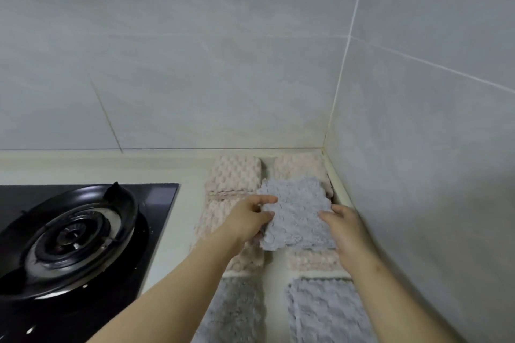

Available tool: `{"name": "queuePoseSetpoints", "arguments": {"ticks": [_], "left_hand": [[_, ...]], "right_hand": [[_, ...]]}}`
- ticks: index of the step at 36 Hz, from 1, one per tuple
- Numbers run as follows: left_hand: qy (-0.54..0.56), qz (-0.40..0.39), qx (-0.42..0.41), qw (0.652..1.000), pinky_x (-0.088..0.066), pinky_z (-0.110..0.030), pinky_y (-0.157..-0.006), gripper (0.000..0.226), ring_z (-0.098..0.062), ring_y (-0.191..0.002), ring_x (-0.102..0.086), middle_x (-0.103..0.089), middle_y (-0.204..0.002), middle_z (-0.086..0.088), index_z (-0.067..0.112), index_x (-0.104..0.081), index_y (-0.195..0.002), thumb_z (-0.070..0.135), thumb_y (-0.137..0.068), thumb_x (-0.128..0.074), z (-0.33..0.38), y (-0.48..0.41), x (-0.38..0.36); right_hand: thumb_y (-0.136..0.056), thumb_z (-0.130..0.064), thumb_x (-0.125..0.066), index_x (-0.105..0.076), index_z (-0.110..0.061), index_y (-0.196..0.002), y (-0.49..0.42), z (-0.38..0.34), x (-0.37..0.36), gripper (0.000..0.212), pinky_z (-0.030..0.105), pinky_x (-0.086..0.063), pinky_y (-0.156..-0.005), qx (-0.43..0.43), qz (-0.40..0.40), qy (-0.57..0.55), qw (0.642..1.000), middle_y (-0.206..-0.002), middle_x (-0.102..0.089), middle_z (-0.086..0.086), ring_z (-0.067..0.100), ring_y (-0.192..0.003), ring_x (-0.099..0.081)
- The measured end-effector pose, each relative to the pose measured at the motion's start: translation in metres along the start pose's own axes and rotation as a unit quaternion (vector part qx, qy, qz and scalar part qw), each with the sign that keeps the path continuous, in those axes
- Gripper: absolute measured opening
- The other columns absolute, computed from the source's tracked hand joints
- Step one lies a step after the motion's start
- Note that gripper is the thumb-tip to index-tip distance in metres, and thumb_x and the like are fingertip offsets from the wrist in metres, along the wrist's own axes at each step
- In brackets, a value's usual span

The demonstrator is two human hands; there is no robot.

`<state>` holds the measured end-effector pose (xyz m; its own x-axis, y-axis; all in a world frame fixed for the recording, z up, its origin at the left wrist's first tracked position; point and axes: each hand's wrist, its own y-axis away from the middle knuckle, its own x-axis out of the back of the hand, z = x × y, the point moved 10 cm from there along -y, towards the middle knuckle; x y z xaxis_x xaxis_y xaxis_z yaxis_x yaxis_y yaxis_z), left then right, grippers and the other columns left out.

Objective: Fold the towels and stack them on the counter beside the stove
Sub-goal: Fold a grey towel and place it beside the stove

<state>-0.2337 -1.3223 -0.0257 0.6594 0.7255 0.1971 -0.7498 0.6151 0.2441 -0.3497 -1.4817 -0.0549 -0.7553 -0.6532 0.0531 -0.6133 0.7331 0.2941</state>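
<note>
A folded grey-lilac towel (296, 211) lies on top of pink towels in the counter corner right of the stove. My left hand (248, 220) pinches its left edge between thumb and fingers. My right hand (347, 228) holds its right edge, fingers curled under the cloth. A pink towel (235, 172) lies at the back left, another pink towel (301, 166) at the back right, partly covered by the grey one. Nearer to me, two more grey towels lie flat: the left grey towel (237, 312) and the right grey towel (326, 312).
A black gas stove (156, 195) with a round burner (75, 234) fills the left. The pale counter (189, 172) runs between the stove and the towels. Tiled walls meet in a corner (324, 147) just behind and to the right of the towels.
</note>
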Motion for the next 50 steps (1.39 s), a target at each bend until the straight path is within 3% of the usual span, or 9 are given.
{"name": "queuePoseSetpoints", "arguments": {"ticks": [4,8,11,15,28,32,37,42,50], "left_hand": [[0.015,-0.024,0.008,1.0,-0.036,-0.012,-0.04,0.027,-0.01,-0.051,-0.042,-0.048,-0.067,0.001,0.014,-0.057,-0.118,0.001,-0.095,-0.049,0.0,0.001,-0.019],[-0.007,-0.042,0.018,0.999,-0.04,-0.015,-0.046,0.037,-0.011,-0.054,-0.043,-0.058,-0.084,-0.012,0.009,-0.053,-0.129,-0.001,-0.094,-0.049,-0.005,-0.002,-0.035],[-0.006,-0.032,0.01,0.999,-0.038,-0.009,-0.043,0.039,-0.007,-0.054,-0.044,-0.06,-0.105,-0.022,0.007,-0.052,-0.13,-0.004,-0.093,-0.048,-0.007,-0.005,-0.042],[-0.014,-0.039,0.026,0.999,-0.04,-0.014,-0.043,0.04,-0.002,-0.039,-0.044,-0.048,-0.064,-0.001,0.012,-0.052,-0.13,-0.002,-0.092,-0.05,-0.017,-0.011,-0.054],[-0.055,-0.048,0.036,0.997,-0.037,-0.01,-0.043,0.041,-0.007,-0.051,-0.044,-0.051,-0.072,0.004,0.018,-0.051,-0.131,-0.001,-0.095,-0.041,-0.032,-0.017,-0.063],[-0.082,-0.054,0.039,0.994,-0.036,-0.009,-0.042,0.043,-0.007,-0.053,-0.044,-0.052,-0.081,0.003,0.022,-0.048,-0.133,0.002,-0.096,-0.038,-0.033,-0.019,-0.067],[-0.107,-0.054,0.037,0.992,-0.038,-0.008,-0.044,0.045,-0.007,-0.056,-0.046,-0.054,-0.095,-0.001,0.023,-0.047,-0.133,0.001,-0.095,-0.036,-0.035,-0.019,-0.07],[-0.13,-0.047,0.021,0.99,-0.037,-0.009,-0.045,0.047,-0.005,-0.055,-0.045,-0.052,-0.097,-0.001,0.024,-0.047,-0.133,0.001,-0.094,-0.036,-0.034,-0.021,-0.071],[-0.211,-0.033,0.004,0.977,-0.045,-0.016,-0.06,0.044,-0.012,-0.07,-0.052,-0.057,-0.106,-0.002,0.028,-0.044,-0.133,0.007,-0.095,-0.04,-0.036,-0.022,-0.067]], "right_hand": [[-0.086,-0.006,-0.055,-0.059,-0.007,-0.113,-0.001,-0.002,0.017,0.026,0.036,-0.053,-0.076,0.027,0.049,0.048,0.997,-0.1,-0.067,0.011,0.025,-0.085,-0.065],[-0.085,-0.004,-0.055,-0.052,-0.024,-0.085,0.008,-0.012,0.033,0.019,0.047,-0.052,-0.079,0.064,0.104,0.107,0.987,-0.077,-0.058,-0.002,0.027,-0.077,-0.063],[-0.088,-0.003,-0.052,-0.049,-0.015,-0.101,0.01,-0.015,0.037,0.018,0.038,-0.048,-0.073,0.075,0.111,0.131,0.982,-0.089,-0.056,0.003,0.017,-0.068,-0.052],[-0.091,-0.003,-0.048,-0.047,-0.008,-0.12,0.009,-0.015,0.041,0.03,0.026,-0.036,-0.071,0.085,0.109,0.185,0.973,-0.111,-0.056,0.012,0.021,-0.083,-0.049],[-0.089,-0.01,-0.048,-0.034,-0.014,-0.127,0.005,-0.009,0.041,0.041,0.034,-0.045,-0.065,0.091,0.121,0.327,0.933,-0.113,-0.06,0.018,0.029,-0.079,-0.058],[-0.088,-0.009,-0.048,-0.029,-0.021,-0.141,0.012,-0.015,0.029,0.057,0.034,-0.045,-0.086,0.133,0.107,0.409,0.897,-0.141,-0.039,0.009,0.03,-0.119,-0.049],[-0.088,-0.018,-0.05,-0.039,-0.023,-0.14,0.022,-0.032,0.008,0.053,0.039,-0.029,-0.106,0.204,0.115,0.549,0.803,-0.155,-0.015,0.009,0.03,-0.137,-0.024],[-0.097,-0.026,-0.035,-0.027,-0.024,-0.145,0.005,-0.026,-0.016,0.049,0.035,-0.01,-0.116,0.203,0.013,0.581,0.788,-0.158,-0.004,0.001,0.021,-0.146,-0.002],[-0.099,-0.035,-0.028,-0.012,-0.028,-0.15,-0.01,0.013,-0.015,0.053,0.035,-0.013,-0.116,0.111,-0.068,0.57,0.811,-0.159,0.003,0.003,0.021,-0.146,-0.003]]}}
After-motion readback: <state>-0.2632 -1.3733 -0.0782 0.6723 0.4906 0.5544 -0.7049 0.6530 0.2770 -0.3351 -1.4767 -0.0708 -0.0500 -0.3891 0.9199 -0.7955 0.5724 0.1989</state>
